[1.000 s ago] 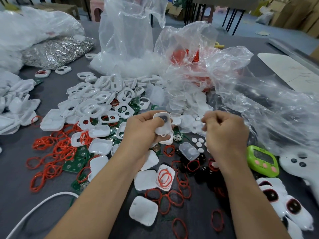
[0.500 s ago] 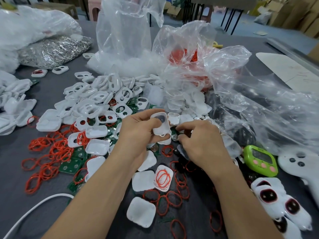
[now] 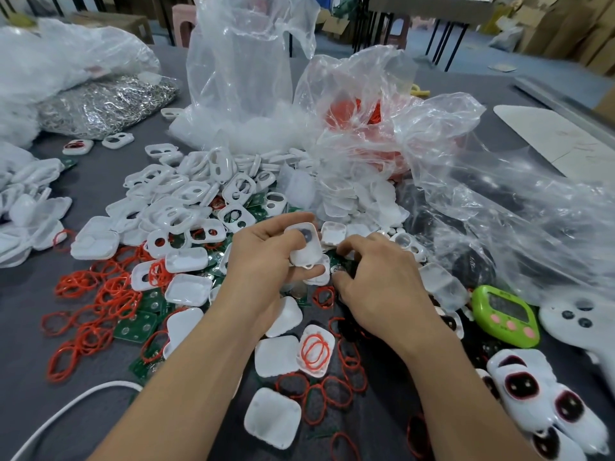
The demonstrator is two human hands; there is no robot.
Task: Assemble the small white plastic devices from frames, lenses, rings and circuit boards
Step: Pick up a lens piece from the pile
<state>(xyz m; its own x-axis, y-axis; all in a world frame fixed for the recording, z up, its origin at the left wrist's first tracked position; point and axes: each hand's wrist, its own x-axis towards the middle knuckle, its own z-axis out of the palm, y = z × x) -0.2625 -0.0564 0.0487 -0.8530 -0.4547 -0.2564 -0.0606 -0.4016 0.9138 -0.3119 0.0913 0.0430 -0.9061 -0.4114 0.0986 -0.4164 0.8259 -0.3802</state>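
Left hand (image 3: 266,261): I see it raised, fingers clenched round a white frame (image 3: 304,246).
Right hand (image 3: 379,277): palm down, fingers curled into worktop (image 3: 26,327) parts; grasp unclear.

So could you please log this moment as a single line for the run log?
left hand: holds white frame above table | right hand: down in parts by red ring, grasp unclear | green timer: right, untouched

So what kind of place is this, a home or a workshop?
Most likely a small assembly workshop: bulk white frames heaped on the table, loose red rings, clear parts bags, cardboard boxes stacked behind.
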